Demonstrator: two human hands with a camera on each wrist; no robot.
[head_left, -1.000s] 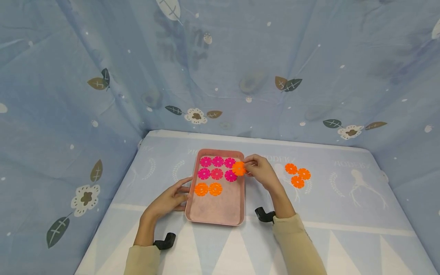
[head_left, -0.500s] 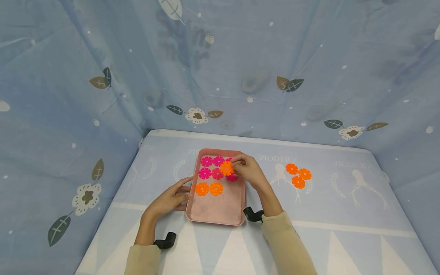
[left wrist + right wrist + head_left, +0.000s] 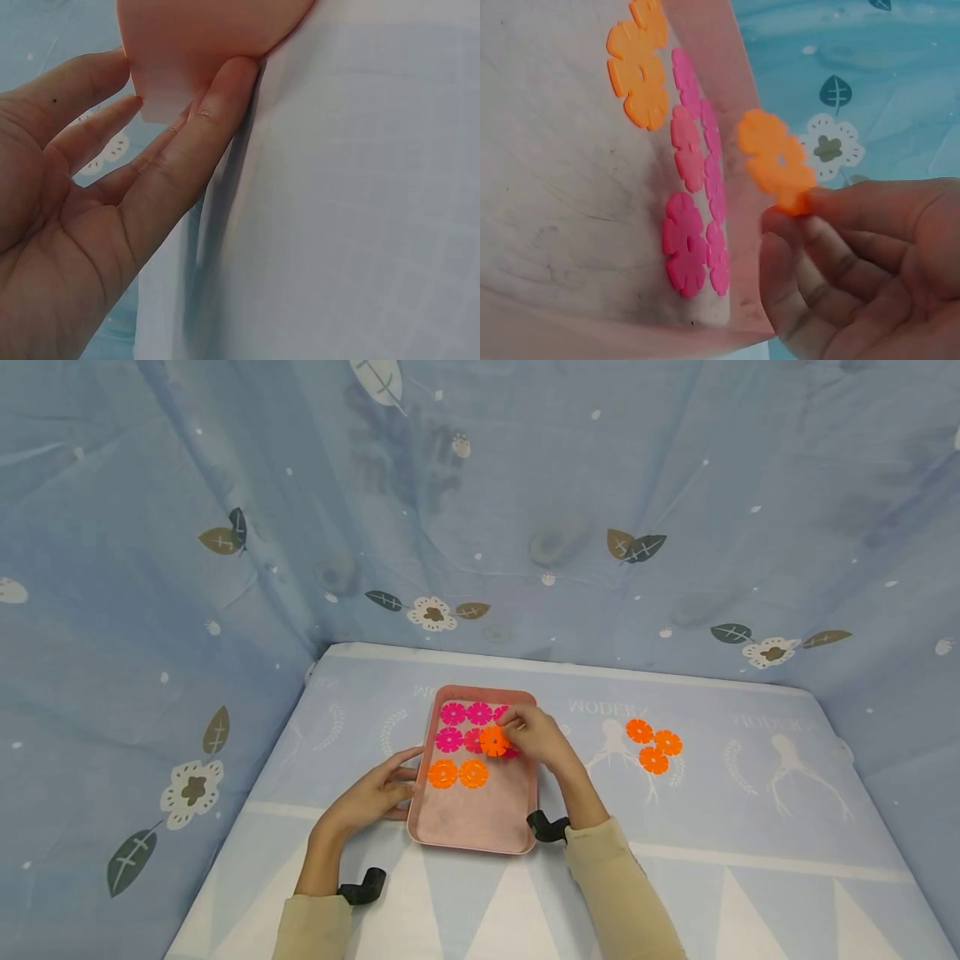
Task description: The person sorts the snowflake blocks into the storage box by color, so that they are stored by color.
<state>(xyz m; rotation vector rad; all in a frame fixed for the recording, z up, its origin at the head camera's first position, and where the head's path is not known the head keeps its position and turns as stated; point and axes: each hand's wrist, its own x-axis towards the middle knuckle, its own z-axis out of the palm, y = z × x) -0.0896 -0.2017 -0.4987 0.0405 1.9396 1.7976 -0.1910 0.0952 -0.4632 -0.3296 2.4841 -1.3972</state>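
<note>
An orange flower [image 3: 765,146] is pinched at its edge between the thumb and fingers of the right hand [image 3: 538,737] and is held over the pink tray [image 3: 472,818]. Below and just left of these fingers, pink flowers [image 3: 453,713] are laid in rows (some are partly hidden by the hand). Two orange flowers [image 3: 437,774] are placed farther left. Three orange flowers [image 3: 653,767] are seen rightward, on the table [image 3: 712,810]. The tray's left side is touched by the left hand [image 3: 367,797], its fingers spread apart.
</note>
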